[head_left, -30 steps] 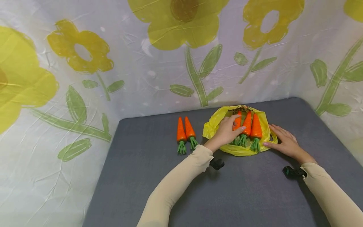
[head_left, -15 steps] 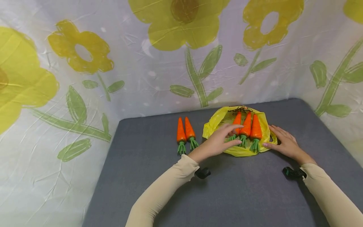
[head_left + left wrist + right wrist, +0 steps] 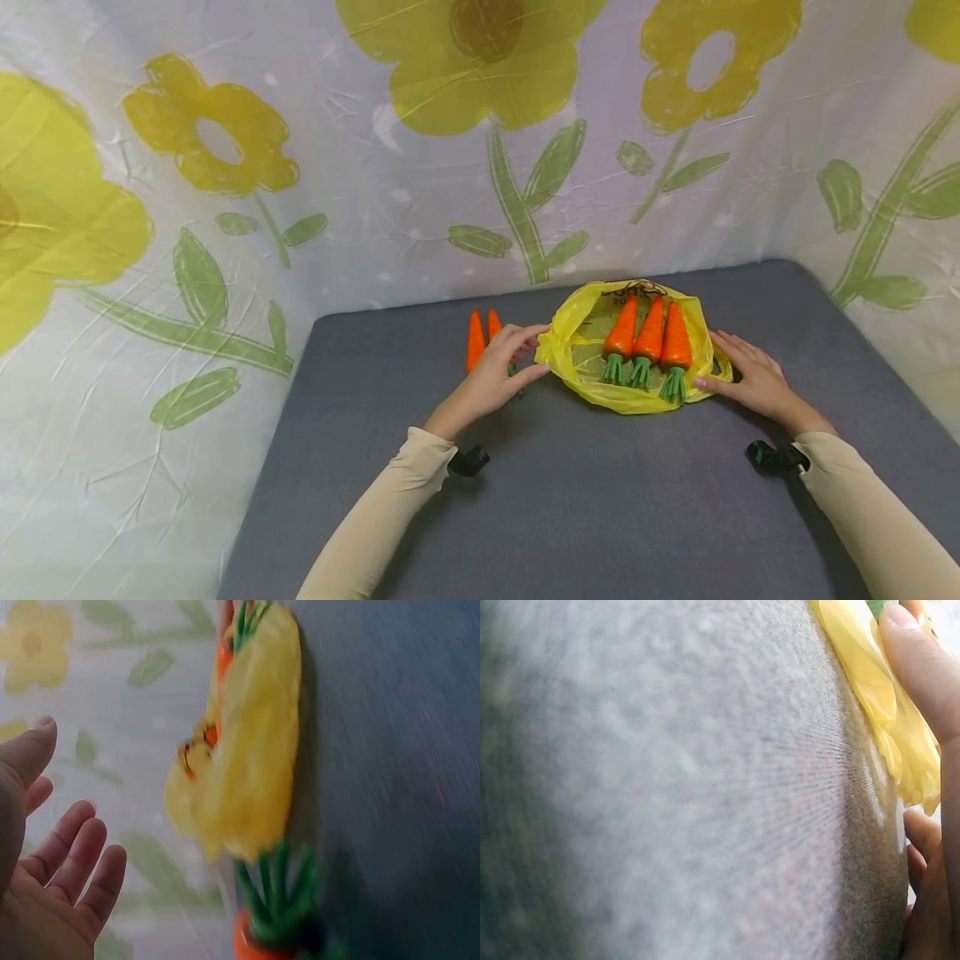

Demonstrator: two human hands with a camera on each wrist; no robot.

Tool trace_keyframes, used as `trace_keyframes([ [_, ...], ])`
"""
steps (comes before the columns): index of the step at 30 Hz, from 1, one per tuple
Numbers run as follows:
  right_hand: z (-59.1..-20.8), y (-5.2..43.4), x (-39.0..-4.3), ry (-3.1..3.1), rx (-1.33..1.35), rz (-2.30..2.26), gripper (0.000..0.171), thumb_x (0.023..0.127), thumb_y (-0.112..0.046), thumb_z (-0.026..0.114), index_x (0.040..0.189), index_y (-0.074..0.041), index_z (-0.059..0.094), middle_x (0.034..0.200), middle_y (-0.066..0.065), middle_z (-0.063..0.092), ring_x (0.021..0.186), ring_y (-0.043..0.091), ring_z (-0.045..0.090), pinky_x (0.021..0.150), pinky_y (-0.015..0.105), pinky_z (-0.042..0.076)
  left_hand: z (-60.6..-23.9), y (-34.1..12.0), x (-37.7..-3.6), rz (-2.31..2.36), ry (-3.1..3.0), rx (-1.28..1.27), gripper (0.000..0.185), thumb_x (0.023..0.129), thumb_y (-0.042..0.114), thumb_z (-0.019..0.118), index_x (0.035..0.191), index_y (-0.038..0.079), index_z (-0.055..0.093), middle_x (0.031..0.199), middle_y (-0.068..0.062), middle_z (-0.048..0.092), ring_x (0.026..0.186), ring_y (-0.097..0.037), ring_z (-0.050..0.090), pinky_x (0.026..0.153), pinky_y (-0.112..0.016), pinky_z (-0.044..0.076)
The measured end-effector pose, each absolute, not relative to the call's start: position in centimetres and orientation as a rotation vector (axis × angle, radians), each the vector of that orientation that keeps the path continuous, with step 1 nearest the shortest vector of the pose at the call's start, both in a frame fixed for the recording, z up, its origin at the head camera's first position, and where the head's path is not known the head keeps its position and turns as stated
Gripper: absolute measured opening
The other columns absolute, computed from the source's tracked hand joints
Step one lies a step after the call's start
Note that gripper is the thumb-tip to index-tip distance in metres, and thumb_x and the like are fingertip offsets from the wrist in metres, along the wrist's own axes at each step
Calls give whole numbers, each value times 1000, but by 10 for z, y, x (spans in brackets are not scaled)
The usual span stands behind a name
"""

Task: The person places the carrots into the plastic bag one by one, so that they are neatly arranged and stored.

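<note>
Basically, five carrots total: three carrots (image 3: 649, 332) lay side by side in the open mouth of one yellow bag (image 3: 572, 315), tips away from the person, green tops near; two loose carrots (image 3: 476, 340) lay on the table left of it. Two hands. Left hand (image 3: 489, 377) was by the bag's left edge, palm empty, thumb and fingers well spread; left wrist view blurry, but it seemed clear of the plastic. Right hand (image 3: 757, 382) had fingers stretched out past the bag's right edge, thumb touching the plastic near the handle loop (image 3: 724, 363), nothing gripped. Both forearms came in from the near side, beige sleeves (image 3: 367, 521), black wrist devices (image 3: 468, 461). Left hand blocked the lower ends of the loose pair. Grey table (image 3: 600, 500); flower-print cloth (image 3: 375, 225) behind.
</note>
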State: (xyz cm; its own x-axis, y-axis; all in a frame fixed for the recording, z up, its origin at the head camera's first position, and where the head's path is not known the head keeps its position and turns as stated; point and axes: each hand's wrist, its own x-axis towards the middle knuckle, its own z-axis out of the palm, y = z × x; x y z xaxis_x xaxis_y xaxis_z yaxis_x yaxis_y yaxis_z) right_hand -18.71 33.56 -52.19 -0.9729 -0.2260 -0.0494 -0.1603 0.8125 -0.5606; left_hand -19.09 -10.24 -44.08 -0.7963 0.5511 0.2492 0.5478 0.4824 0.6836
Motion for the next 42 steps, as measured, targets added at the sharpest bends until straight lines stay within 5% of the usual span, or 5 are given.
trace_keyframes([
  [9,-521,335,-185,2878,-308,-875,94,91,-48,66,161,-17,11,163,27,15,148,52,10,110,73,5,-458,-157,-203,1314,2788,739,59,95,33,65,150,29,42,126,-17,52,115,-33,52,97,-50,48],
  [16,-523,336,-185,2868,-305,-883,95,91,-48,66,161,-17,10,164,26,13,149,52,9,110,73,4,-477,-180,-212,1335,2793,641,62,95,30,66,151,19,40,126,-22,49,111,-36,52,95,-50,48],
  [27,-521,334,-185,2869,-306,-877,94,91,-48,65,161,-19,10,163,26,14,149,52,9,110,74,5,-504,-186,-221,1281,2817,418,68,95,32,67,154,15,36,124,-17,47,104,-28,50,87,-40,47],
  [42,-518,334,-186,2864,-300,-877,95,91,-48,65,161,-16,9,163,27,13,148,52,9,110,73,4,-509,-179,-222,1141,2818,302,82,92,44,68,156,13,28,122,-17,46,109,-29,50,91,-44,46],
])
